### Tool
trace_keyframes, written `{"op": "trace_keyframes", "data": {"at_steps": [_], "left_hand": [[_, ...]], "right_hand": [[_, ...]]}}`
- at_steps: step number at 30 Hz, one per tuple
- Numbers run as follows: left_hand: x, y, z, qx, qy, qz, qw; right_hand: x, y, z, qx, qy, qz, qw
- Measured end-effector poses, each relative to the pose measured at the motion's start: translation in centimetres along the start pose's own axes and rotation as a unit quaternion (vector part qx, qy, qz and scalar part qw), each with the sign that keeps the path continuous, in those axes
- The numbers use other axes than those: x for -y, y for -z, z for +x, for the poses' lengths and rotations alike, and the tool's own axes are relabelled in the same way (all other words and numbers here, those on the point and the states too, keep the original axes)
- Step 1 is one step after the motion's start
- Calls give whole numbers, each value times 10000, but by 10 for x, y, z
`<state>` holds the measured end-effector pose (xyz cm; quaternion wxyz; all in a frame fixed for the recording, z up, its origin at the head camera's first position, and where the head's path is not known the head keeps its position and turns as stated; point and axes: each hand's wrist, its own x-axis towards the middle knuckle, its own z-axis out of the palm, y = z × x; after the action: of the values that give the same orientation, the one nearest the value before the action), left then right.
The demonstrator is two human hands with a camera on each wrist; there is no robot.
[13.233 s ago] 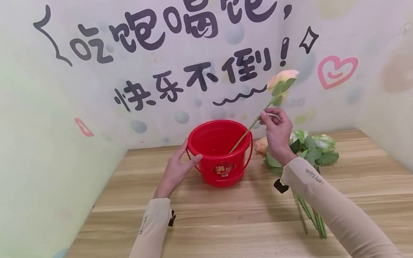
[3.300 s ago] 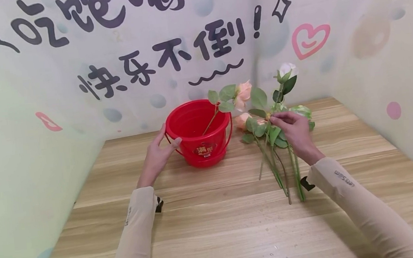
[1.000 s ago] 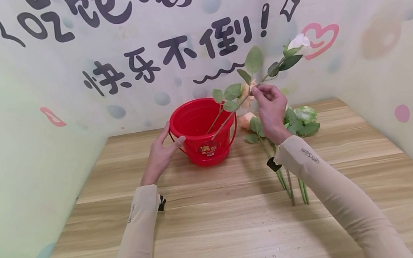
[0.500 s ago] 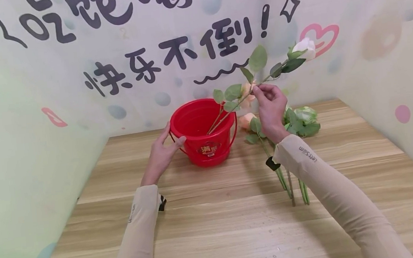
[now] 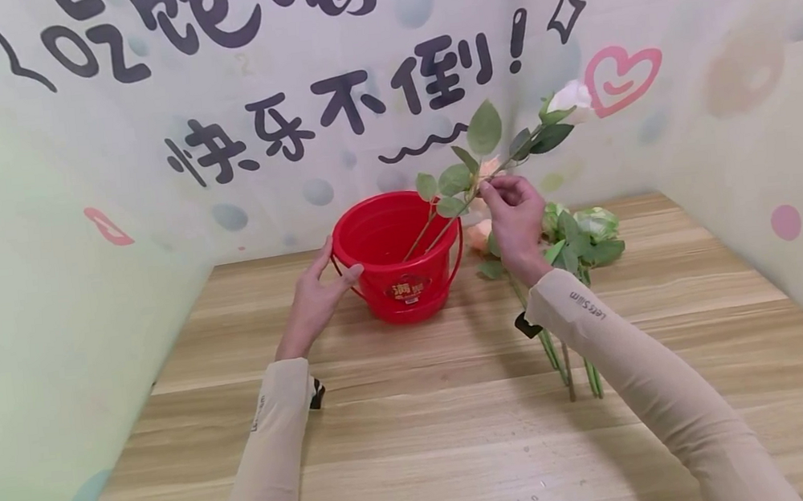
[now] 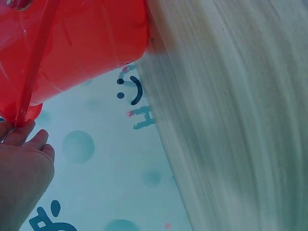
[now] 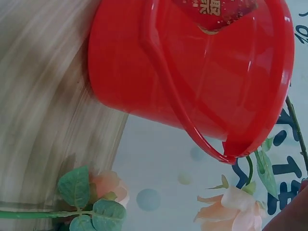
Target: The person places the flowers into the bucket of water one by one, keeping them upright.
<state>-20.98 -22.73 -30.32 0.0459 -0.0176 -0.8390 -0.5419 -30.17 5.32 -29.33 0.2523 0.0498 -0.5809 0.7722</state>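
The white rose (image 5: 571, 103) is looking light and fairly delicate, its stem (image 5: 437, 241) likely stiff and best held midway, away from the probably soft petals; it is showing a pale bloom above dark green leaves. It is slanting with its lower end in the mouth of the red bucket (image 5: 408, 286), the right hand (image 5: 517, 219) pinching its stem beside a peach rose (image 7: 233, 207), while the left hand (image 5: 315, 303), thumb and fingers apart, is touching the bucket's rim.

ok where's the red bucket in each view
Head: red bucket, middle of the picture.
Left wrist: red bucket, upper left, cut off by the edges.
Right wrist: red bucket, upper middle to right, top cut off.
Shared landmark: wooden tabletop, along the bottom, right and left respectively.
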Motion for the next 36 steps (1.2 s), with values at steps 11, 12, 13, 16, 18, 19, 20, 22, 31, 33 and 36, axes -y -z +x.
{"op": "trace_keyframes", "data": {"at_steps": [11, 12, 13, 16, 18, 19, 20, 22, 31, 33, 36], "left_hand": [[35, -2, 18, -148, -200, -34, 9997], [35, -2, 18, -160, -207, -33, 9997], [35, -2, 18, -168, -211, -29, 9996], [34, -2, 17, -182, -249, -21, 9995], [34, -2, 17, -187, -293, -24, 9994], [34, -2, 17, -192, -311, -21, 9993], [35, -2, 16, -198, -330, -20, 9993], [35, -3, 16, -210, -350, -13, 9992], [36, -3, 16, -203, -328, -31, 9993], [37, -2, 17, -209, -329, -21, 9992], [37, -2, 17, -205, -341, -27, 9992]], "right_hand": [[-7, -2, -6, 296, 201, -77, 9993], [-9, -3, -7, 310, 214, -93, 9992], [-9, -4, -7, 315, 219, -122, 9992], [-13, -6, -9, 309, 234, -258, 9989], [-15, -7, -10, 324, 234, -321, 9987], [-15, -8, -11, 335, 236, -350, 9985], [-16, -9, -12, 352, 241, -366, 9984], [-16, -10, -13, 371, 259, -379, 9983], [-19, -12, -15, 487, 306, -675, 9961], [-15, -14, -17, 513, 269, -698, 9959], [-15, -15, -18, 525, 245, -729, 9957]]}}
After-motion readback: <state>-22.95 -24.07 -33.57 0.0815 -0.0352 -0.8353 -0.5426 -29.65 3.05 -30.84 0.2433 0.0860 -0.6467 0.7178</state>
